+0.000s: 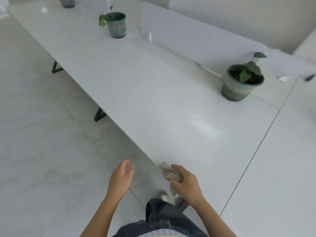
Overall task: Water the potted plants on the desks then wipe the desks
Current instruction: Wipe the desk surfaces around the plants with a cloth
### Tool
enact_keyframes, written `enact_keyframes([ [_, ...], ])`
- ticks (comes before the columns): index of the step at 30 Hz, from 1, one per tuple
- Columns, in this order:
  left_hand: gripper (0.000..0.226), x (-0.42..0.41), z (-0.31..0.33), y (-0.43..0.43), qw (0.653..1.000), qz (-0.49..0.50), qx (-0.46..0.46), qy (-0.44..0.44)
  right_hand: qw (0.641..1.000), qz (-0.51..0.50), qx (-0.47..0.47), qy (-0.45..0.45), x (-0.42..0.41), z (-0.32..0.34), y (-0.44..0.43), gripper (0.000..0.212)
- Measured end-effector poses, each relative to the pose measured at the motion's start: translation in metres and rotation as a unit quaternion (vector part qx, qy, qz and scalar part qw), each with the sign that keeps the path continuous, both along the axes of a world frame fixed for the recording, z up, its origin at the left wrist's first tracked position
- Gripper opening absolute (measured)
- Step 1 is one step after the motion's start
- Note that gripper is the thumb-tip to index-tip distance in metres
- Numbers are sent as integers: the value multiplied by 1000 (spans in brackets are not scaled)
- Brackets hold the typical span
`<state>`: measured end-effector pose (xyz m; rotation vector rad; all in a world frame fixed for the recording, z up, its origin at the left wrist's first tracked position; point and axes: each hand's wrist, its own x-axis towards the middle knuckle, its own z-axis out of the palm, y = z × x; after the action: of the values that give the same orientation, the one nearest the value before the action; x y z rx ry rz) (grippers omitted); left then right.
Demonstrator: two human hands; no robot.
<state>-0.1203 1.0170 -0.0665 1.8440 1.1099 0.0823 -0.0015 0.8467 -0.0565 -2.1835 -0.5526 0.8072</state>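
White desk (153, 100), near pot (237, 90), far pot (118, 28), cloth (166, 170) in right hand (186, 183)

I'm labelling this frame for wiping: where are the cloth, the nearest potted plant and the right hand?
cloth (166, 170): head view, crumpled exposed end.
nearest potted plant (236, 90): head view, pot's striped side.
right hand (186, 183): head view, back of the hand.

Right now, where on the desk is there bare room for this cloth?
Bare desk between the near pot and the far pot, and from the near pot down to the right hand holding the cloth. Tighter along the divider.
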Motion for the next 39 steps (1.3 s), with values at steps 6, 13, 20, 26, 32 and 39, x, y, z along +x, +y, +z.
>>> enact_keyframes([
  [6, 38, 75, 6, 11, 998, -37, 53, -13, 993, -72, 83, 39, 71, 22, 9, 38],
  [13, 42, 178, 5, 26, 984, -112, 137, 27, 945, -310, 107, -9, 186, 35, -59, 35],
  [20, 43, 288, -15, 64, 932, -213, 280, 82, 912, -382, 5, -148, 309, 37, -96, 48],
  [26, 59, 318, -48, 78, 899, -267, 306, 168, 919, -292, -224, -141, 371, -13, -88, 54],
  [32, 59, 320, -54, 81, 889, -267, 328, 174, 912, -271, -257, -168, 360, -44, -61, 53],
  [39, 57, 322, -57, 81, 891, -249, 343, 162, 949, -159, -200, -185, 302, -51, 53, 54],
])
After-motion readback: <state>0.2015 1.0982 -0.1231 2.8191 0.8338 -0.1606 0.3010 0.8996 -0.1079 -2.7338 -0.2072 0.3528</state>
